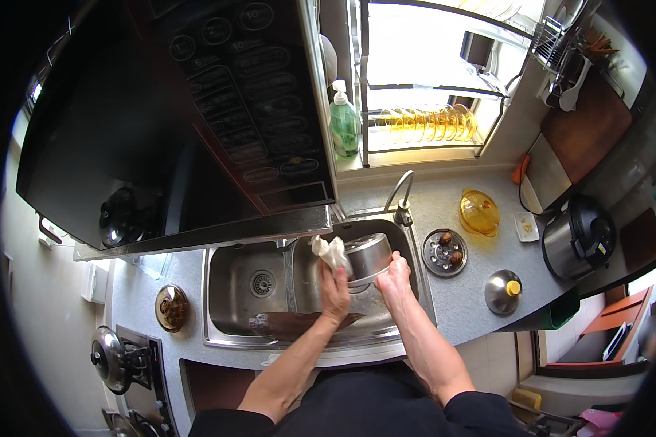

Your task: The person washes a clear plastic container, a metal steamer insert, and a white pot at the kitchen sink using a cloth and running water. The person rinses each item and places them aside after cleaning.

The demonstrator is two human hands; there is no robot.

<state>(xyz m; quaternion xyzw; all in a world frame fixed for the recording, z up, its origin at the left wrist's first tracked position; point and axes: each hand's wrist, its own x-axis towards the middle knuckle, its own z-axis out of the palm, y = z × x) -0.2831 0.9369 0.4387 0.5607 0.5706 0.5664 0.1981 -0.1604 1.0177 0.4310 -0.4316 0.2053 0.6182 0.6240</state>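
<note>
My right hand (394, 277) grips the rim of a stainless steel pot (370, 257), which is tilted on its side over the right basin of the double sink (415, 328). My left hand (335, 292) presses a crumpled whitish cloth (332, 254) against the pot's left side. Below my left wrist, a long brown tapered object (287, 326) lies across the front of the sink, spanning both basins; its exact kind is unclear. A thin curved faucet (399, 188) rises behind the pot.
A microwave oven (115, 136) juts out at upper left. Right of the sink are a perforated steel steamer plate (433, 257) with brown pieces, an amber glass lid (478, 213), a steel dome with yellow knob (503, 293) and an electric pressure cooker (566, 246). A gas stove (147, 371) stands left.
</note>
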